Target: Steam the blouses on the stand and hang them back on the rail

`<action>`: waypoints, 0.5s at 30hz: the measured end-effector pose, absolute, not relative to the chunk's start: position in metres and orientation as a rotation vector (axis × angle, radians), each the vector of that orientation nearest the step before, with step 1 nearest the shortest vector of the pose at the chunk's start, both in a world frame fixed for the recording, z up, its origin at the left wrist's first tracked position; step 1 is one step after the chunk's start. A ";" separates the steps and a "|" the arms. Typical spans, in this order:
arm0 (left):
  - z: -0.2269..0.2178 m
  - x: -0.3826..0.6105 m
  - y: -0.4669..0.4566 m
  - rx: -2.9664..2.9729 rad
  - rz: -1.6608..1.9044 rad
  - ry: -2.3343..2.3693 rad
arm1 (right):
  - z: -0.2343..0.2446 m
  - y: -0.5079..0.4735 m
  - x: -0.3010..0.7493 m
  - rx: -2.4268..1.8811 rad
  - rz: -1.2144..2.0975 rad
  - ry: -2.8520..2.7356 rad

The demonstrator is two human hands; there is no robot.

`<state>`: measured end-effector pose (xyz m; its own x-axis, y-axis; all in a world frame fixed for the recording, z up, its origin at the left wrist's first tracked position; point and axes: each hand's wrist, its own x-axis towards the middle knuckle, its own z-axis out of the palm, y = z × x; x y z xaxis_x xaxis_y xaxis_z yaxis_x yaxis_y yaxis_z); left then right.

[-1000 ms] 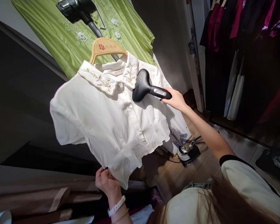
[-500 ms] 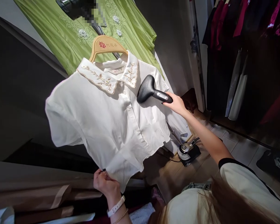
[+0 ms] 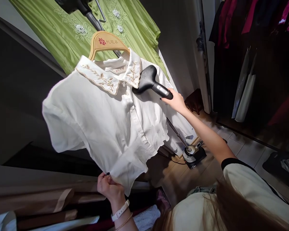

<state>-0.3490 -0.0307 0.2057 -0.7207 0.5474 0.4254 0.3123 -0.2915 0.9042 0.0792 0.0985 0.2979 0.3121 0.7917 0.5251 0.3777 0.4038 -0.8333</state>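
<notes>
A white short-sleeved blouse [image 3: 106,122] with an embroidered collar hangs on a wooden hanger [image 3: 106,43]. My left hand [image 3: 109,187] is closed on the blouse's lower hem, holding it out taut. My right hand [image 3: 175,102] grips the handle of a black steamer head [image 3: 148,80]. The head rests against the blouse just right of the collar, near the shoulder.
A green embroidered garment [image 3: 69,32] hangs behind the blouse. The steamer base [image 3: 191,154] with its pole stands on the wooden floor at the right. Dark and red clothes [image 3: 252,38] hang on a rack at the far right. Folded fabric [image 3: 38,199] lies at the lower left.
The steamer head swung out to the right, then moved up and left to the collar's edge. The left hand kept its grip on the hem.
</notes>
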 end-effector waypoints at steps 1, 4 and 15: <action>0.206 -0.348 -0.032 1.087 2.129 1.765 | 0.300 0.100 0.077 -1.182 0.411 -1.274; 0.208 -0.347 -0.037 1.150 2.084 1.800 | 0.293 0.100 0.067 -1.167 0.495 -1.237; 0.214 -0.345 -0.043 1.313 2.040 1.827 | 0.253 0.091 0.034 -1.131 0.703 -1.162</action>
<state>-0.3455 -0.0426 0.2142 -0.6219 0.5888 0.5163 0.4485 -0.2727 0.8512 0.0337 0.0906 0.2535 0.2945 0.8931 0.3401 0.1126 0.3210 -0.9404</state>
